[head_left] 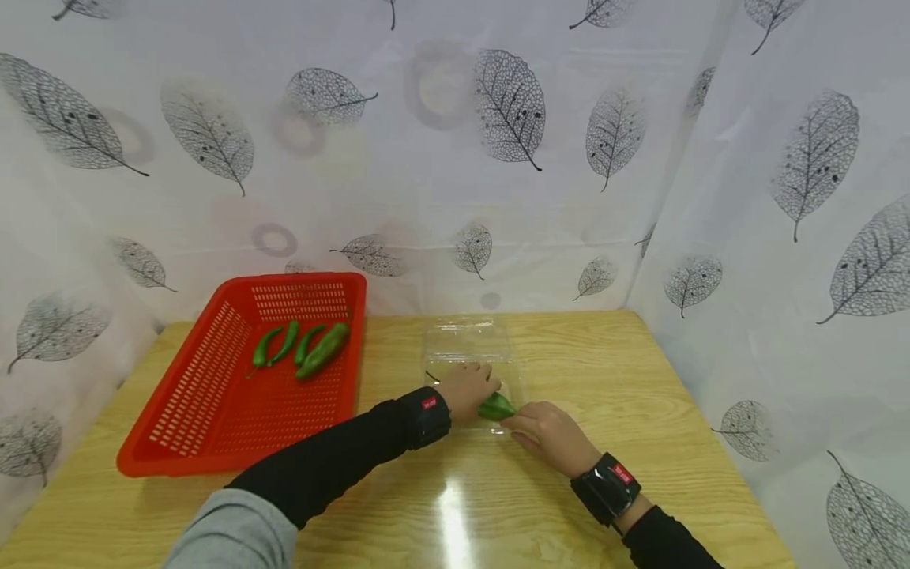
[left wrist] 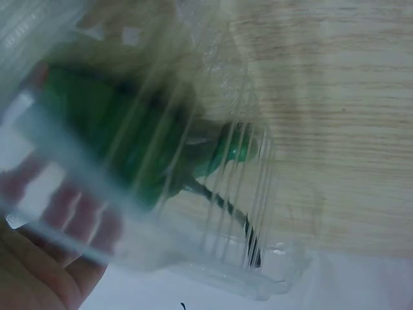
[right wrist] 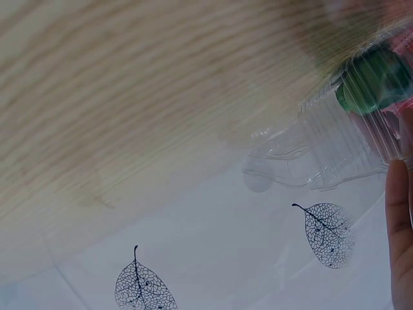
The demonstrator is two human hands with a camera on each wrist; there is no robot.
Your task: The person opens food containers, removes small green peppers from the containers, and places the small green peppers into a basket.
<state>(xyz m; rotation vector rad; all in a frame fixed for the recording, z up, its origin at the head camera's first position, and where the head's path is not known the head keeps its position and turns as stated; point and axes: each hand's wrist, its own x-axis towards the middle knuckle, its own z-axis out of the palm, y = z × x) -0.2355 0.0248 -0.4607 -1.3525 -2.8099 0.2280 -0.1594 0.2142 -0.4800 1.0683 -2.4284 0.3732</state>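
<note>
A large green pepper (head_left: 496, 406) lies at a clear plastic box (head_left: 469, 336), its thin dark stem pointing left. My left hand (head_left: 468, 390) reaches over the box and grips the pepper from above, covering its middle. At the other end, my right hand (head_left: 549, 433) pinches the tip near the box's front right corner. Through the ridged plastic wall the left wrist view shows the pepper (left wrist: 110, 123), blurred, with fingers beside it. In the right wrist view the pepper (right wrist: 374, 81) appears behind the box's ridged side (right wrist: 322, 142); the hand is partly cut off.
Left of the box stands a red plastic basket (head_left: 235, 442) with several green peppers (head_left: 323, 352) near its back. Both are on a wood-grain table (head_left: 604, 356). A white leaf-print sheet (head_left: 426, 182) hangs behind and to the sides.
</note>
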